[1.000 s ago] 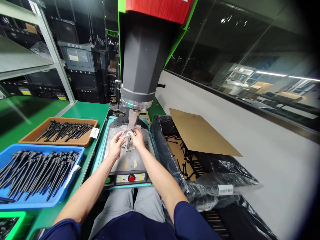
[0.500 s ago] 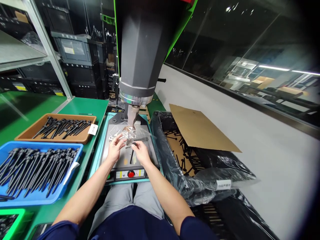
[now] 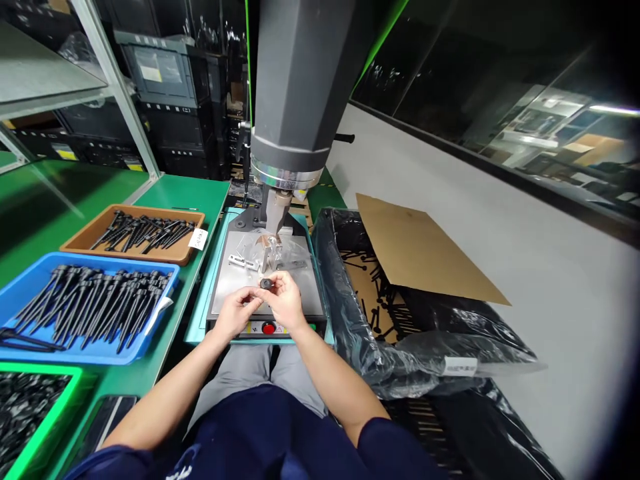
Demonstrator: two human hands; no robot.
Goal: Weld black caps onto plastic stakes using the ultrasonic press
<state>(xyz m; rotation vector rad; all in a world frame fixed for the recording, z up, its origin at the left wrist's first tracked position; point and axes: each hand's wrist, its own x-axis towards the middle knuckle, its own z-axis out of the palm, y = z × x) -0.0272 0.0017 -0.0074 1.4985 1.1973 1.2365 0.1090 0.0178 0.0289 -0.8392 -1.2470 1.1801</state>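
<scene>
In my right hand (image 3: 286,303) a black rod with a round head (image 3: 267,284) is pinched between thumb and fingers. Its head faces up towards me; the shaft is hidden behind the hands. My left hand (image 3: 237,312) is closed, its fingertips meeting the right thumb just below the head; what they grip is hidden. Both hands are over the front of a machine's metal bed plate (image 3: 225,287). Just beyond them a metal welding-type horn (image 3: 276,213) points down at a small fixture (image 3: 270,252) with clear plastic film around it.
Similar black rods fill a blue tray (image 3: 173,283) and a brown tray (image 3: 75,248) at left. A green bin (image 3: 65,407) holds small black parts. To the right stands a plastic-lined box (image 3: 345,313) under a cardboard sheet (image 3: 430,257). A red button (image 3: 269,328) sits on the machine front.
My right hand has drawn the rod back from the fixture and tipped its head towards me. My left hand has left the plastic film and come down beside the right. The view has shifted slightly.
</scene>
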